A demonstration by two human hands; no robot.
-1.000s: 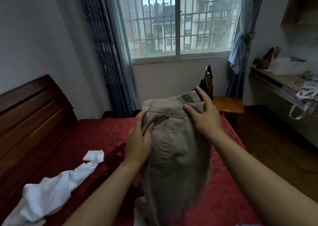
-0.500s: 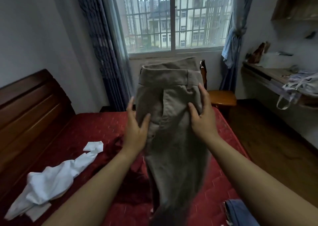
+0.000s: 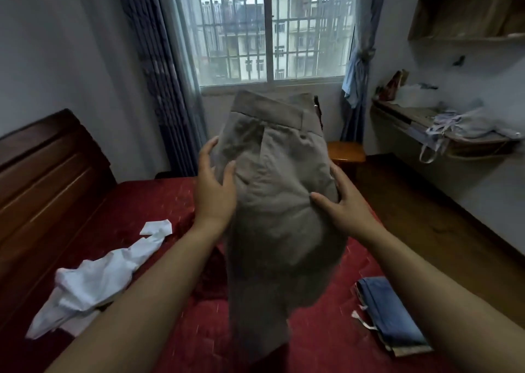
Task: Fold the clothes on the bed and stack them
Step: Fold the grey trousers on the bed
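A pair of beige trousers (image 3: 278,202) hangs in the air in front of me above the red bed (image 3: 136,207), waistband up and tilted, legs dangling down. My left hand (image 3: 214,190) grips the trousers' left side between thumb and fingers. My right hand (image 3: 345,202) holds the right side, thumb on the front of the cloth. A crumpled white garment (image 3: 96,279) lies on the bed at the left. A folded blue garment (image 3: 390,314) lies on the bed at the lower right.
A dark wooden headboard (image 3: 48,179) borders the bed at the left. A wooden chair (image 3: 345,151) stands under the window behind the trousers. A cluttered wall desk (image 3: 443,128) runs along the right wall. Wooden floor (image 3: 426,219) lies to the bed's right.
My hands have slid down from the waistband to the seat of the trousers. The waistband now tilts to the right and the cloth bulges. The view has dropped, showing the blue garment.
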